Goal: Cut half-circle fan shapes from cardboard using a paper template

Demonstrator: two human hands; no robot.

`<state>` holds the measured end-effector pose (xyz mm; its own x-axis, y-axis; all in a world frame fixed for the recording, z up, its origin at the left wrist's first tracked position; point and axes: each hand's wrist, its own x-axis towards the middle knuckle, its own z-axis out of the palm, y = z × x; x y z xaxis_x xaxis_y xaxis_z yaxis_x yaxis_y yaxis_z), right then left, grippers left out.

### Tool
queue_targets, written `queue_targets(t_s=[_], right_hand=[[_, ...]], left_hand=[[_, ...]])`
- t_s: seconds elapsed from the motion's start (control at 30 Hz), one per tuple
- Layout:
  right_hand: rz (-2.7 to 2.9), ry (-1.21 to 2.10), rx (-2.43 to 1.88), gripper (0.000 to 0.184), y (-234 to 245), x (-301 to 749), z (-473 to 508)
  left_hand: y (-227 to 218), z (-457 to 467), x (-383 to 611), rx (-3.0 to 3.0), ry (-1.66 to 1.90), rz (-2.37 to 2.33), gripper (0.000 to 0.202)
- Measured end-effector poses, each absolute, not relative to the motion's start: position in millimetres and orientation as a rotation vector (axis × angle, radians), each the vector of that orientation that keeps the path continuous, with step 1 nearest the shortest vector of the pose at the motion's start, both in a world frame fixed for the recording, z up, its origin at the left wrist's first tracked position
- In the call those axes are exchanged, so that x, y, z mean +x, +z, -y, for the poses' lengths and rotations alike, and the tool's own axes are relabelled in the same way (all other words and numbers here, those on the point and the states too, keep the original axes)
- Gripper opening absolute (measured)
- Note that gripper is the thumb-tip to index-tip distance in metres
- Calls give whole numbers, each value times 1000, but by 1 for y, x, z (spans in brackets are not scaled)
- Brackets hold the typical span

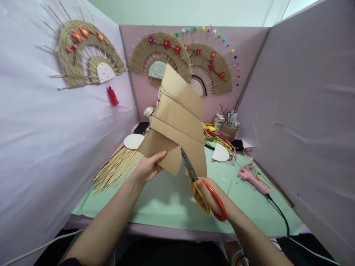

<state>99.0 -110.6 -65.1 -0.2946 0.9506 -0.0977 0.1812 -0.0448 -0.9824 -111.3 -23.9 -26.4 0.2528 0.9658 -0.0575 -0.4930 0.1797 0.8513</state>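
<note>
My left hand [148,166] grips the lower left corner of a large creased brown cardboard sheet [179,118], thumb on the front, and holds it up above the table. My right hand [212,199] is closed in the red and yellow handles of a pair of scissors [201,188]. The scissor blades point up and left and sit in the cardboard's lower edge, with a slit running up between two flaps.
A mint green mat [166,203] covers the table. A bundle of bamboo sticks [118,168] lies at left by a white paper half-disc [133,141]. A pink glue gun [252,179], coloured pipe cleaners [219,139] and a cup [229,130] stand at right. Woven fans hang on the pink partition walls.
</note>
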Motion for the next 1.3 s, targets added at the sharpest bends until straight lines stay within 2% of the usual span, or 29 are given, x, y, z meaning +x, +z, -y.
queue_targets(t_s=[0.17,0.3,0.63,0.97,1.3], right_hand=[[1562,1432,-1304,63,-58,105,126],[1622,1323,-1308,62,-65,109,135],[1670,1047,-1446,56,-55,111,143],[1751,975,-1444,51,-38,128,142],[1635,835,-1550,54,-43,112,126]], left_hand=[[-27,28,-114,852,1126,-702,60],[-24,33,-116,897,1117,-708,64],[0,38,-96,1043,1093,-722,60],[-5,39,-83,943,1005,-670,62],[-16,36,-71,818,1047,-614,60]])
